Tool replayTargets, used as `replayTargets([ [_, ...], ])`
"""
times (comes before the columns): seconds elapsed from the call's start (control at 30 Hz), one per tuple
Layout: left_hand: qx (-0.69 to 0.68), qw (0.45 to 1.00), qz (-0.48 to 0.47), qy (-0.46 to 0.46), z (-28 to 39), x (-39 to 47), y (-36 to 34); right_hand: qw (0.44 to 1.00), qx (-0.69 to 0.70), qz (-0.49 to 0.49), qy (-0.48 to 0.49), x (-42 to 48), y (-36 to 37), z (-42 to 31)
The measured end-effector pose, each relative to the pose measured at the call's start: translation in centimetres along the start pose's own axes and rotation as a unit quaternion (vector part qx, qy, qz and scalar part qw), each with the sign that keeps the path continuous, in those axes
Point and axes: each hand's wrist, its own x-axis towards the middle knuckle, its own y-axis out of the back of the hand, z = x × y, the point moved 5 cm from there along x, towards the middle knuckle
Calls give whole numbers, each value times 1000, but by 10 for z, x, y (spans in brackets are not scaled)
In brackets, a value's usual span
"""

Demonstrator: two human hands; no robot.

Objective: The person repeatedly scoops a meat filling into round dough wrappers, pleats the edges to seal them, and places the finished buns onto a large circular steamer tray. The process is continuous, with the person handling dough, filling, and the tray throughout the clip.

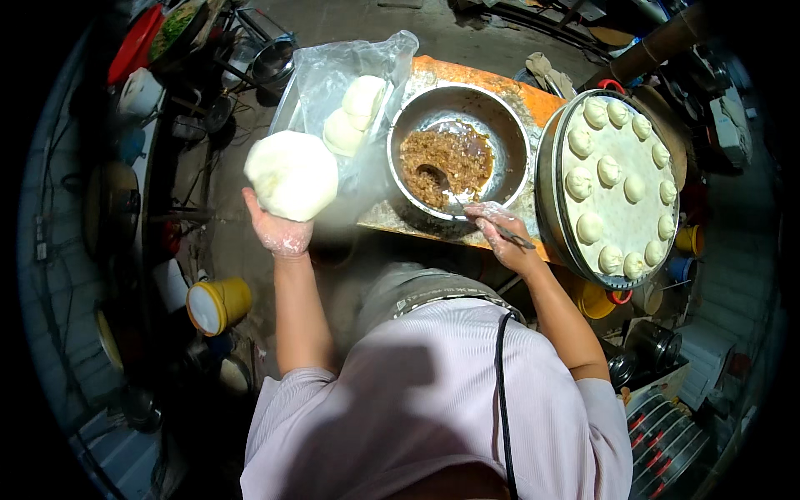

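A round, flattened dough wrapper (291,176) lies across my left hand (278,230), which is floury and supports it from below. My right hand (501,234), also floury, grips the metal handle of a spoon (516,238). The spoon's bowl is sunk in brown minced filling (459,153) inside a steel bowl (520,136). Behind my left hand, more pale dough rounds (343,131) overlap on a plastic sheet (315,74). To the right, a round steamer tray (625,219) holds several pleated buns (579,183) spaced apart on a pale liner.
An orange, worn table (531,103) carries the bowl and steamer. A yellow bucket (236,302) stands at the lower left. Shelving with pots lines the left side. Stacked steamer trays (667,437) sit at the lower right, and a brown pole (650,47) slants at the upper right.
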Motion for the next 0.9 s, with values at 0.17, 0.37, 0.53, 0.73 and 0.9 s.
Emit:
replayTargets([
  [0.17,-213,973,-68,55,-37,-17,27,993,88,12,-79,-10,-4,15],
  [0.37,-100,993,29,58,-75,-40,60,937,307,111,-126,-8,-17,37],
  [0.53,-48,987,120,97,-120,-42,93,997,70,32,30,1,-18,7],
  [0.73,-62,971,152,174,-147,-36,80,999,51,-3,6,-4,-26,8],
  [0.9,-11,967,170,188,-141,-30,81,971,219,34,-91,1,-13,13],
])
